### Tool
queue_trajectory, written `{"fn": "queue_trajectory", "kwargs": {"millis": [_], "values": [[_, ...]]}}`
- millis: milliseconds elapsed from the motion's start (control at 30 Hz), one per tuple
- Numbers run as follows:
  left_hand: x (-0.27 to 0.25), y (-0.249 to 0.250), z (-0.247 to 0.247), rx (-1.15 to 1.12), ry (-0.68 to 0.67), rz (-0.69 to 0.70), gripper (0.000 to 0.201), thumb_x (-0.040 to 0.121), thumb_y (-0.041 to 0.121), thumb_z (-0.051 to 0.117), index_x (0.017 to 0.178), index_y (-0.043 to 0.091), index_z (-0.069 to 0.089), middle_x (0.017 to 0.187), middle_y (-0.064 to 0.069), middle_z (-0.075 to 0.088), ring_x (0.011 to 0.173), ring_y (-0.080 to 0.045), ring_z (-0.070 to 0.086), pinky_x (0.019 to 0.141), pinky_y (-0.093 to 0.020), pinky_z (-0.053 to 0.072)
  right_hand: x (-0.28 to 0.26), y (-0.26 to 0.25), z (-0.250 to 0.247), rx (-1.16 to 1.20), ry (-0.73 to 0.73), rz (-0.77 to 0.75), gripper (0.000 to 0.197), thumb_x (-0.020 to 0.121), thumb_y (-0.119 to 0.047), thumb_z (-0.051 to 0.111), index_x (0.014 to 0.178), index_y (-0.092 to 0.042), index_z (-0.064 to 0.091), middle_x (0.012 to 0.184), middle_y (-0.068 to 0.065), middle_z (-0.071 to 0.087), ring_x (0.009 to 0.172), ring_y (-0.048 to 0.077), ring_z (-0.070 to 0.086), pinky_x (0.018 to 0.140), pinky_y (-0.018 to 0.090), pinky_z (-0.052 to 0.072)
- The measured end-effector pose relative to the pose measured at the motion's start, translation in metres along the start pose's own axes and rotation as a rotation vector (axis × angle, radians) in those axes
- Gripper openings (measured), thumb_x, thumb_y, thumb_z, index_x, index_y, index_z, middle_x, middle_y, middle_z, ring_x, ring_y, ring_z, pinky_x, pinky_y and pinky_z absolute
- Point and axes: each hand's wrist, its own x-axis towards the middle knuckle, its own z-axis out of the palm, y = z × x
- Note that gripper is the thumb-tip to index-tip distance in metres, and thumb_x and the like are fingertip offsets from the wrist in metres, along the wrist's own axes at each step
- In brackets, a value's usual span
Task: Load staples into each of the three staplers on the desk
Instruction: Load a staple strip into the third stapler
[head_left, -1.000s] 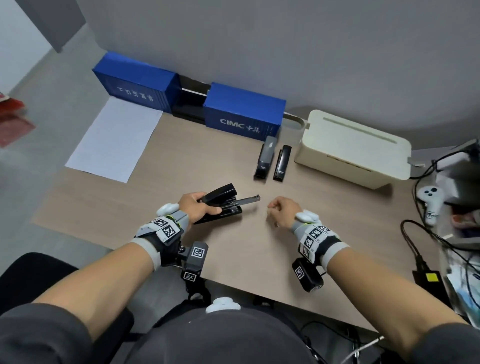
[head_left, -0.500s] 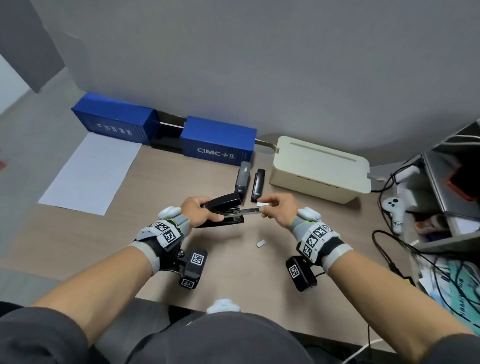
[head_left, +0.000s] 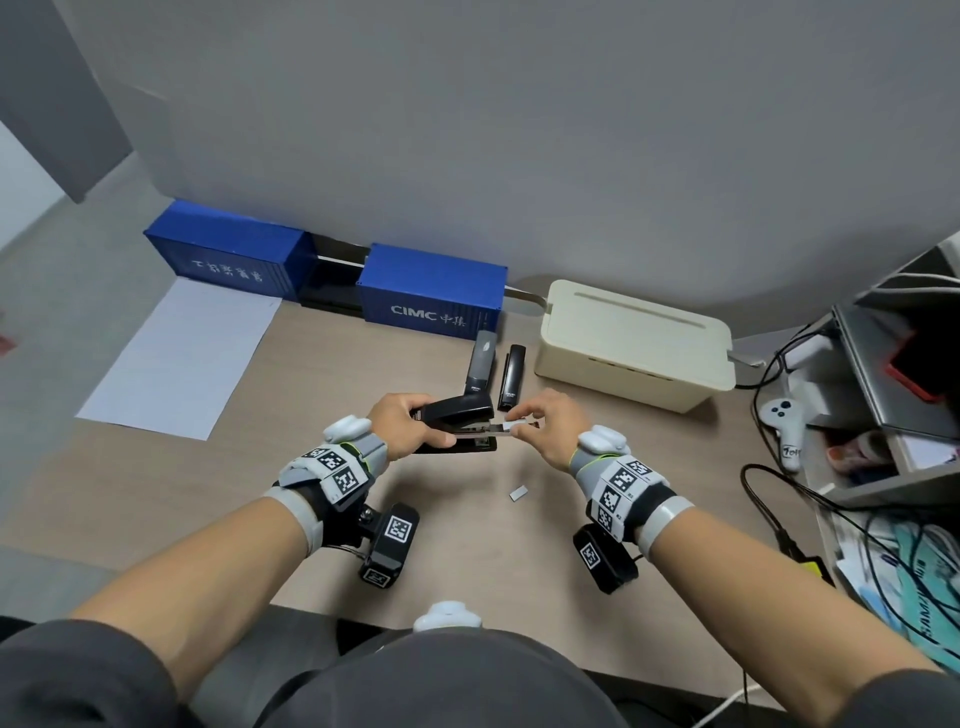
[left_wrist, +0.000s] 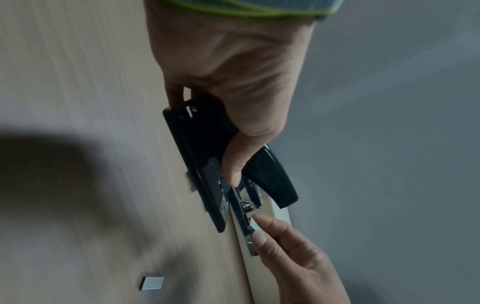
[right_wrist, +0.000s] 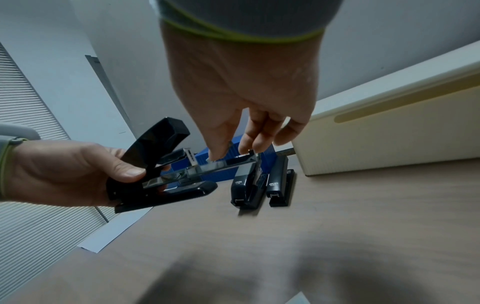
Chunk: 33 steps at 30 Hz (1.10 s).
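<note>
Gripping the glossy black stapler (head_left: 453, 422) hinged open above the woodgrain table (head_left: 218, 483), the left hand (head_left: 402, 423) steadies it while the right hand (head_left: 551, 425) pinches a silvery staple strip (head_left: 514, 425) at its metal rail.

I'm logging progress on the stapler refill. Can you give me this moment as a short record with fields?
left hand: grips the open black stapler, lifted off the desk, lid hinged up
right hand: pinches a staple strip at the stapler's extended metal tray
spare staple strip: lies loose on the desk, nearer the person than the hands
other staplers: grey-topped stapler and black stapler lie closed, side by side, beside the cream box
staplers visibly being loaded: one
</note>
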Motion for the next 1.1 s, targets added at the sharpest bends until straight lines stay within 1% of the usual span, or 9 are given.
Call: {"fn": "queue_trajectory", "kwargs": {"millis": [167,433,567,700,767,867,967,1033,1100], "values": [[-0.003,-0.004,0.0,-0.03,0.0,-0.011,0.036,0.051,0.023,0.087,0.084,0.034,0.078,0.076,0.01,0.074,0.081,-0.016,0.067,0.078,-0.026,0.051,-0.002,0.003,0.005,0.046,-0.011,0.03,0.016,0.081,-0.022,0.071,0.096,-0.023,0.075,0.088,-0.005,0.06,0.077,0.009,0.051,0.069,0.018,0.035],[-0.006,-0.006,0.003,-0.097,-0.014,-0.014,0.032,0.061,0.009,0.086,0.084,0.03,0.077,0.076,0.007,0.074,0.079,-0.016,0.066,0.082,-0.027,0.052,-0.004,-0.003,0.013,0.123,-0.026,0.018,0.019,0.079,-0.024,0.074,0.098,-0.021,0.076,0.084,-0.008,0.059,0.082,0.013,0.056,0.078,0.027,0.045],[-0.006,-0.01,0.002,-0.11,-0.011,-0.032,0.035,0.055,0.014,0.086,0.085,0.031,0.078,0.083,0.003,0.077,0.083,-0.018,0.068,0.088,-0.032,0.054,-0.004,-0.006,0.015,0.125,-0.056,-0.011,0.025,0.078,-0.022,0.076,0.103,-0.02,0.074,0.082,-0.015,0.053,0.085,0.014,0.055,0.08,0.026,0.043],[-0.004,-0.021,-0.001,-0.086,0.044,-0.096,0.034,0.055,0.016,0.088,0.082,0.033,0.076,0.084,0.001,0.075,0.083,-0.02,0.066,0.088,-0.033,0.053,-0.001,0.012,0.021,0.109,0.033,0.052,0.038,0.076,-0.023,0.074,0.114,-0.025,0.066,0.104,-0.003,0.062,0.095,0.013,0.054,0.085,0.024,0.041],[-0.002,-0.028,-0.002,-0.069,0.07,-0.124,0.033,0.056,0.017,0.089,0.08,0.035,0.075,0.084,0.002,0.074,0.083,-0.02,0.065,0.087,-0.032,0.052,-0.002,0.027,0.026,0.127,0.069,0.155,0.037,0.075,-0.019,0.073,0.11,-0.025,0.064,0.104,0.002,0.062,0.092,0.015,0.056,0.087,0.028,0.046],[-0.005,-0.039,-0.006,-0.076,0.093,-0.152,0.034,0.053,0.019,0.089,0.081,0.033,0.076,0.079,0.002,0.071,0.079,-0.02,0.063,0.08,-0.03,0.05,-0.008,0.046,0.037,0.047,-0.082,0.292,0.031,0.072,-0.019,0.07,0.1,-0.031,0.063,0.1,0.001,0.061,0.089,0.017,0.057,0.086,0.03,0.049],[-0.009,-0.051,-0.012,-0.098,0.126,-0.188,0.037,0.053,0.017,0.09,0.084,0.03,0.076,0.078,0.003,0.07,0.077,-0.019,0.061,0.077,-0.029,0.047,-0.014,0.057,0.057,-0.202,-0.279,0.289,0.035,0.067,-0.024,0.071,0.098,-0.038,0.065,0.099,-0.002,0.054,0.093,0.019,0.057,0.082,0.027,0.048],[-0.012,-0.058,-0.012,-0.105,0.123,-0.204,0.034,0.05,0.019,0.09,0.079,0.032,0.077,0.078,0.001,0.07,0.077,-0.019,0.061,0.078,-0.03,0.048,-0.019,0.063,0.069,-0.268,-0.279,0.314,0.039,0.065,-0.02,0.072,0.101,-0.036,0.067,0.103,0.0,0.051,0.097,0.018,0.054,0.08,0.023,0.044],[-0.016,-0.061,-0.012,-0.112,0.137,-0.22,0.032,0.053,0.015,0.09,0.079,0.03,0.077,0.078,0.0,0.069,0.076,-0.019,0.06,0.077,-0.03,0.047,-0.017,0.066,0.075,-0.268,-0.25,0.289,0.032,0.068,-0.016,0.069,0.095,-0.033,0.067,0.104,0.002,0.05,0.098,0.021,0.053,0.076,0.022,0.039]]}}
